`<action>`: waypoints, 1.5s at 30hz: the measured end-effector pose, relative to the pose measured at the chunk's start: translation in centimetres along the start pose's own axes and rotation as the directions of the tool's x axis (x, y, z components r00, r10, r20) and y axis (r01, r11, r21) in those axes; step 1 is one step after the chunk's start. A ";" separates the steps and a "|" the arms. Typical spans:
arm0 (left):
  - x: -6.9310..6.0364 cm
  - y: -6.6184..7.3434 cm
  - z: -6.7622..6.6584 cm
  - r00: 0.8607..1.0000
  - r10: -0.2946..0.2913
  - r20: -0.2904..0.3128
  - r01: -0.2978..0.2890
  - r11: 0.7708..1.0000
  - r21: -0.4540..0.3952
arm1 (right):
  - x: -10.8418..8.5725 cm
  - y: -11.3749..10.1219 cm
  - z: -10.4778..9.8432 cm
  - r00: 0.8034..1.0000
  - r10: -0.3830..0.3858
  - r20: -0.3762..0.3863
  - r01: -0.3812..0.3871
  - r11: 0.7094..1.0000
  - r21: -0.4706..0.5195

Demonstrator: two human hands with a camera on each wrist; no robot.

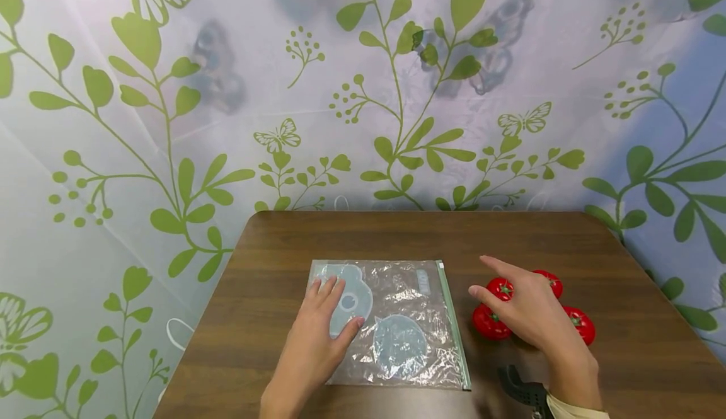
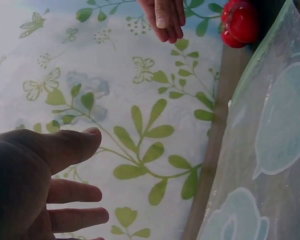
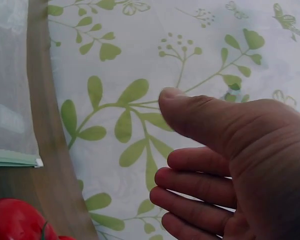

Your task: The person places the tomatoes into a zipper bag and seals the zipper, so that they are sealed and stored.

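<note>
A clear zip bag [image 1: 391, 368] with pale blue printed shapes lies flat on the brown table, its green zip edge on the right side. My left hand [image 1: 317, 337] is over the bag's left part, fingers extended and holding nothing; whether it touches the bag cannot be told. Several red tomatoes [image 1: 490, 322] lie right of the bag. Above them is my right hand [image 1: 535, 312], thumb and fingers apart, gripping nothing, partly hiding them. In the left wrist view, the left hand [image 2: 55, 185] has straight fingers; the right wrist view shows the right hand [image 3: 230, 165] with relaxed fingers.
The wooden table [image 1: 397, 236] extends behind and on both sides of the bag. A cloth [image 1: 351, 91] printed with green leaves and butterflies hangs behind it. A black strap [image 1: 522, 390] is at the right wrist. A white cord [image 1: 178, 334] loops beside the table's left edge.
</note>
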State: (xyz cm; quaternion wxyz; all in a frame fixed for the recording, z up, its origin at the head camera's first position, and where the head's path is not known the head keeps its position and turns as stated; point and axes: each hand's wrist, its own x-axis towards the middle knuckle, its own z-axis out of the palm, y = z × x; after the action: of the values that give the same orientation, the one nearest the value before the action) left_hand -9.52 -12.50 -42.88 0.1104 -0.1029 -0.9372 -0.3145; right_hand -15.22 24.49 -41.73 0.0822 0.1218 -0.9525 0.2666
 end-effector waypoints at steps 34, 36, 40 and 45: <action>-0.8 -2.2 7.2 0.978 -0.117 0.173 0.078 0.973 0.219 | 4.7 1.4 2.8 0.971 -0.051 0.234 0.076 0.992 -0.098; -0.9 -2.3 7.5 0.972 -0.149 0.182 0.104 0.967 0.234 | 4.9 1.5 3.0 0.967 -0.049 0.248 0.076 0.992 -0.102; -0.9 -2.3 8.2 0.974 -0.190 0.126 0.152 0.952 0.266 | 5.1 1.6 3.6 0.960 -0.038 0.276 0.070 0.992 -0.107; -0.7 -2.3 8.7 0.975 -0.210 0.077 0.179 0.938 0.297 | 5.4 1.6 4.1 0.948 -0.039 0.314 0.079 0.990 -0.116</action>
State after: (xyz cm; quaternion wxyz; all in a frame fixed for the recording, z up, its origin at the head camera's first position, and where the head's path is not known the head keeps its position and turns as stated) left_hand -10.65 -9.06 -51.13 0.0421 -0.0092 -0.9831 -0.1781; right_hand -21.17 22.61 -44.79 -0.0534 0.1854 -0.9645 0.1804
